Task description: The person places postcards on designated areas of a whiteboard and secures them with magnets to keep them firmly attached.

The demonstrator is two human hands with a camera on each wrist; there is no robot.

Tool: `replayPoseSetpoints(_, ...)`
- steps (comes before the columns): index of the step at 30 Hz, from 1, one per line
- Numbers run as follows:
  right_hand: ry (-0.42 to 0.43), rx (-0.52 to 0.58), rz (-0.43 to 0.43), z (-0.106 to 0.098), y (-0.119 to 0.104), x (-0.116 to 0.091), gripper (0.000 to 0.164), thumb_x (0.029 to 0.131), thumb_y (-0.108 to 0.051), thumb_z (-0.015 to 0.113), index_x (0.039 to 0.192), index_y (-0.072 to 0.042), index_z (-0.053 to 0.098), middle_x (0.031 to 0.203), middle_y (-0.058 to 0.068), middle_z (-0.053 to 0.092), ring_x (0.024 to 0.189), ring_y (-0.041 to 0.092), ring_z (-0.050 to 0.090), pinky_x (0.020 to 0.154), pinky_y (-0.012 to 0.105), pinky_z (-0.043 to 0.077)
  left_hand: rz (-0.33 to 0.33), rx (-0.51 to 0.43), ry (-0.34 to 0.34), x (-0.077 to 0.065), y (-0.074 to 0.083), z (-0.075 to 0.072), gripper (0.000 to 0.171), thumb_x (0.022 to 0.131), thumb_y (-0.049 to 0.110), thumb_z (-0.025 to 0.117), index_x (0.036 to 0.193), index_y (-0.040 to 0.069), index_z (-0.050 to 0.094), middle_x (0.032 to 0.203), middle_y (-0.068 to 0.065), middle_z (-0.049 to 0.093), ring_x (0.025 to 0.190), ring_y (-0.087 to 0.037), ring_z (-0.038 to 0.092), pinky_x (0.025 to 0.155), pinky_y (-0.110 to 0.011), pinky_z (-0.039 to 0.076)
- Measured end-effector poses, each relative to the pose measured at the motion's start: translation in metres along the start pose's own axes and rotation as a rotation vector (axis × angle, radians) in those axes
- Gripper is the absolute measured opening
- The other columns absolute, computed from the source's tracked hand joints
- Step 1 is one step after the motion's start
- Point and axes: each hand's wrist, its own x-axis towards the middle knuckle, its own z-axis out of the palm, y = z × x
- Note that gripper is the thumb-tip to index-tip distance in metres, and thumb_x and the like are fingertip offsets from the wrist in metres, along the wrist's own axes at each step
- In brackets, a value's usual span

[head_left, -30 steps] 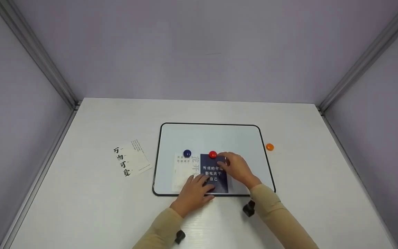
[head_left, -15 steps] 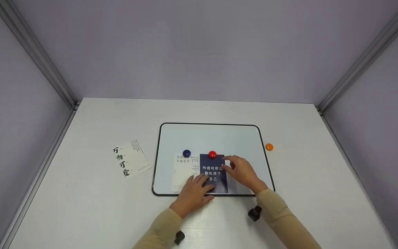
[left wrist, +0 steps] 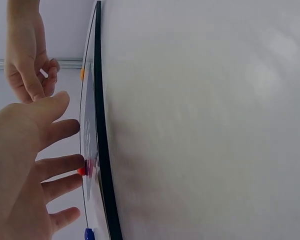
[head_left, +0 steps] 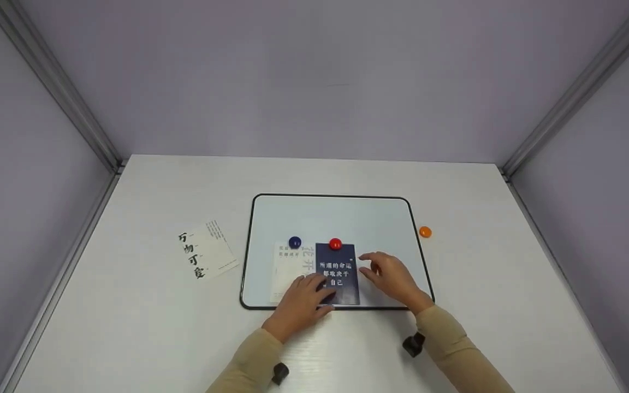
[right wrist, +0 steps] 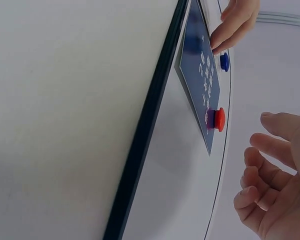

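On a whiteboard (head_left: 380, 224) with a black rim lie two cards side by side. The dark blue card (head_left: 342, 284) carries white writing, with a red magnet (head_left: 335, 244) on its top edge. Left of it is a white card (head_left: 284, 278), a dark blue magnet (head_left: 295, 242) at its top. My left hand (head_left: 299, 303) is over the lower part of both cards, fingers spread, hiding some of them. Just right of the blue card my right hand (head_left: 393, 277) hovers, fingers loosely bent and holding nothing, as the right wrist view also shows.
An orange magnet (head_left: 425, 232) lies on the white table (head_left: 129, 327) beside the board's right edge. Left of the board rests another white card (head_left: 211, 251) with black writing, set at an angle. Pale walls (head_left: 314, 82) stand around the table.
My right hand has drawn back to the right and down, off the blue card and away from the red magnet. My left hand has shifted slightly left.
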Motion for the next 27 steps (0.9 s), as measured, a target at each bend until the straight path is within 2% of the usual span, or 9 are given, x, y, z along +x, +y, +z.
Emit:
replayPoseSetpoints(3, -0.009, -0.003, 0.019, -0.002, 0.003, -0.003, 0.028, 0.089, -0.018, 0.068, 0.115, -0.008, 0.067, 0.078, 0.002, 0.061, 0.070, 0.010, 0.047, 0.063, 0.023, 0.042, 0.000, -0.033, 0.010, 0.000, -0.003, -0.003, 0.039, 0.096, 0.042, 0.053, 0.129, 0.022, 0.060, 0.138, -0.005, 0.057, 0.131, -0.023, 0.051, 0.111, -0.042, 0.043)
replayPoseSetpoints(10, -0.024, -0.013, 0.052, -0.004, 0.011, -0.010, 0.026, 0.089, -0.016, 0.068, 0.114, -0.008, 0.068, 0.078, 0.002, 0.062, 0.070, 0.010, 0.048, 0.063, 0.024, 0.042, 0.008, -0.054, 0.082, -0.002, -0.012, -0.009, 0.032, 0.095, 0.035, 0.058, 0.120, 0.018, 0.066, 0.126, -0.004, 0.065, 0.121, -0.021, 0.058, 0.104, -0.039, 0.048)
replayPoseSetpoints(16, -0.013, -0.025, 0.041, -0.005, 0.018, -0.018, 0.025, 0.089, -0.016, 0.068, 0.113, -0.008, 0.068, 0.082, 0.002, 0.065, 0.073, 0.009, 0.052, 0.066, 0.024, 0.047, -0.029, -0.101, 0.079, -0.005, -0.018, -0.015, 0.033, 0.095, 0.036, 0.057, 0.119, 0.015, 0.066, 0.122, -0.005, 0.067, 0.118, -0.021, 0.060, 0.103, -0.040, 0.049)
replayPoseSetpoints(21, 0.017, -0.024, -0.004, -0.007, 0.025, -0.026, 0.024, 0.088, -0.015, 0.068, 0.111, -0.005, 0.069, 0.084, 0.002, 0.068, 0.076, 0.009, 0.058, 0.069, 0.027, 0.052, -0.020, -0.089, 0.166, -0.009, -0.025, -0.015, 0.030, 0.093, 0.033, 0.061, 0.114, 0.012, 0.069, 0.113, -0.005, 0.070, 0.111, -0.021, 0.063, 0.096, -0.038, 0.053)
replayPoseSetpoints(23, 0.012, -0.019, 0.007, -0.008, 0.027, -0.028, 0.024, 0.089, -0.015, 0.068, 0.111, -0.005, 0.068, 0.086, 0.003, 0.069, 0.078, 0.010, 0.059, 0.072, 0.029, 0.054, -0.018, -0.077, 0.207, -0.011, -0.028, -0.015, 0.029, 0.091, 0.031, 0.064, 0.111, 0.011, 0.070, 0.109, -0.005, 0.071, 0.107, -0.021, 0.065, 0.093, -0.038, 0.054)
replayPoseSetpoints(27, -0.012, -0.012, 0.071, -0.010, 0.030, -0.032, 0.025, 0.089, -0.015, 0.068, 0.113, -0.007, 0.068, 0.092, 0.003, 0.070, 0.084, 0.011, 0.062, 0.079, 0.034, 0.056, -0.049, -0.092, 0.208, -0.015, -0.033, -0.014, 0.029, 0.092, 0.031, 0.063, 0.112, 0.011, 0.069, 0.109, -0.005, 0.071, 0.107, -0.022, 0.065, 0.092, -0.038, 0.054)
